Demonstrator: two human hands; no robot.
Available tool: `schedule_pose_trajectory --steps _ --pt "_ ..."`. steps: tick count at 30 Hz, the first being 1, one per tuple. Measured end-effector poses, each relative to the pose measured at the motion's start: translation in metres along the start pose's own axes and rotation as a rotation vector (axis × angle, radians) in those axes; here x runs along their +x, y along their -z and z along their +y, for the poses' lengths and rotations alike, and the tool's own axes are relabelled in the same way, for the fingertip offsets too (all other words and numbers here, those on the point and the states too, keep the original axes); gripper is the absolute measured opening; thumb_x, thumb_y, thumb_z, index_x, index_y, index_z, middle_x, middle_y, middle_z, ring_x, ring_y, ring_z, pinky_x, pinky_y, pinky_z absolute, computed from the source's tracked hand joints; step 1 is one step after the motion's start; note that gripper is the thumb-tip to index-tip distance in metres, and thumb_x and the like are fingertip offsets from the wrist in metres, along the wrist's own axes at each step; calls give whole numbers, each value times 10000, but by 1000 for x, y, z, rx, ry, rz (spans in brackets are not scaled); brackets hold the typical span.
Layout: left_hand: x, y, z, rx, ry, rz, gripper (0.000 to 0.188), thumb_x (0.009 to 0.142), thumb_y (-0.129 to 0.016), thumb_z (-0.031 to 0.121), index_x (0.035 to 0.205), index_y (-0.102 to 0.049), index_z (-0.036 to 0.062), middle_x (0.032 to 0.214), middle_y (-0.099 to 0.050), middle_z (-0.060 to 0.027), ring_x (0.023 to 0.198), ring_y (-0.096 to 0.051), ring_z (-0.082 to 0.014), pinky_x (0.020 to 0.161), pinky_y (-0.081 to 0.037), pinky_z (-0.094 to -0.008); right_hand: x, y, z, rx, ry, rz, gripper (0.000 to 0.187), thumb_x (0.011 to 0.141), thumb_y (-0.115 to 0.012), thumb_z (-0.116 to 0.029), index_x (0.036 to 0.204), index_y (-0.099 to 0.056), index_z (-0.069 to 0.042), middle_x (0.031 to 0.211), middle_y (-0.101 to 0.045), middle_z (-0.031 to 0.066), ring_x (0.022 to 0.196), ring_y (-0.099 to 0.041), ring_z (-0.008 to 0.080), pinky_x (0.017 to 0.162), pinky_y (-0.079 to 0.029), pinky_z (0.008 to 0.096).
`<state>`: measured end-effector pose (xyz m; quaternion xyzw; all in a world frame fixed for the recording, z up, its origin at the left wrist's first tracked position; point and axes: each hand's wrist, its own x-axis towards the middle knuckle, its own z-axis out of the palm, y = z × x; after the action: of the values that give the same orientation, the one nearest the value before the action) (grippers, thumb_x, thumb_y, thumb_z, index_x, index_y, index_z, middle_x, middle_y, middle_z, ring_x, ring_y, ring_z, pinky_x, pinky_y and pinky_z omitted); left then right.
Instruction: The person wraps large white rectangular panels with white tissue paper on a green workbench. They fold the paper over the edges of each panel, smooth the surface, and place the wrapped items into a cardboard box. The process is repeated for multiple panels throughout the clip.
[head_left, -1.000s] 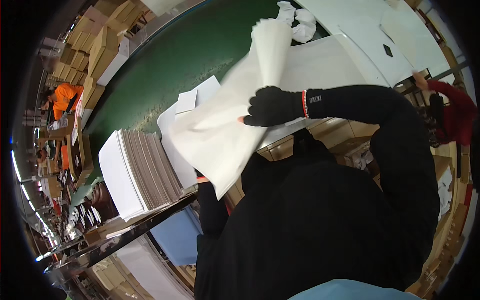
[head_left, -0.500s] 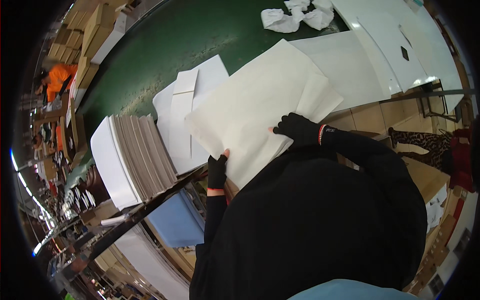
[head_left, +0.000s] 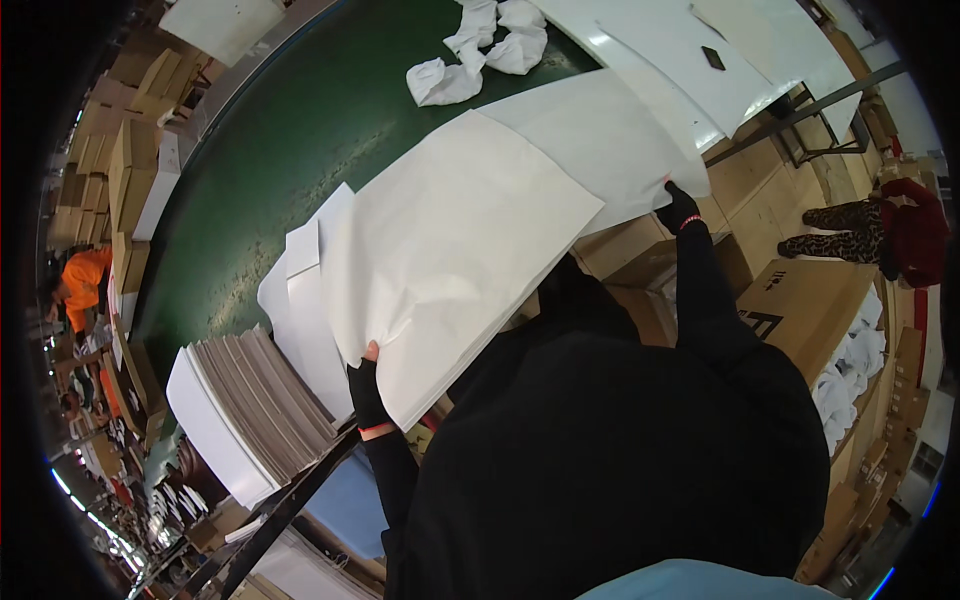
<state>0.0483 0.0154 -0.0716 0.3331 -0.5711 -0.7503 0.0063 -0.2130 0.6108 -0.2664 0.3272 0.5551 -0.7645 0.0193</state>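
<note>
A stack of large cream-white paper sheets (head_left: 460, 230) lies in front of me, its near edge overhanging the table. My left hand (head_left: 368, 393), in a black fingerless glove, grips the stack's near left corner with the thumb on top; its other fingers are hidden below. Out to the right, my right hand (head_left: 681, 207), gloved the same way, pinches the near edge of a thinner, greyish-white sheet (head_left: 600, 135). That sheet lies partly under the cream stack. Left of the stack are white sheets with a folded white strip (head_left: 303, 250).
A thick pile of boards (head_left: 255, 400) stands on the green table (head_left: 280, 190) at left. Crumpled white paper (head_left: 470, 65) lies at the far side. White panels (head_left: 660, 60) and an open carton (head_left: 800, 310) are at right. One person (head_left: 85, 285) is far left, another (head_left: 890, 230) far right.
My right hand has left the cream stack and moved right to the greyish-white sheet's edge. The stack's raised right sheets now lie flat. My left hand still holds its corner. The view has shifted.
</note>
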Motion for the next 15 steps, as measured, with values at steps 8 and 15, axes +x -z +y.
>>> schedule_pose_trajectory --steps 8,15 --pt "25 -49 -3 216 -84 -235 462 925 -597 261 1282 -506 -18 1133 -622 -132 964 -627 -198 797 -524 -324 78 132 -308 -1241 1284 714 312 948 -523 -233 1240 -577 -135 820 -638 156 683 -611 283 628 -492 403" --pt "91 -152 -50 131 -148 -379 496 899 -640 280 1268 -519 -29 1118 -631 -120 958 -621 -187 819 -504 -317 -139 -62 -416 -943 1841 614 396 874 -613 -174 1257 -563 -89 929 -655 158 816 -635 285 718 -505 371"
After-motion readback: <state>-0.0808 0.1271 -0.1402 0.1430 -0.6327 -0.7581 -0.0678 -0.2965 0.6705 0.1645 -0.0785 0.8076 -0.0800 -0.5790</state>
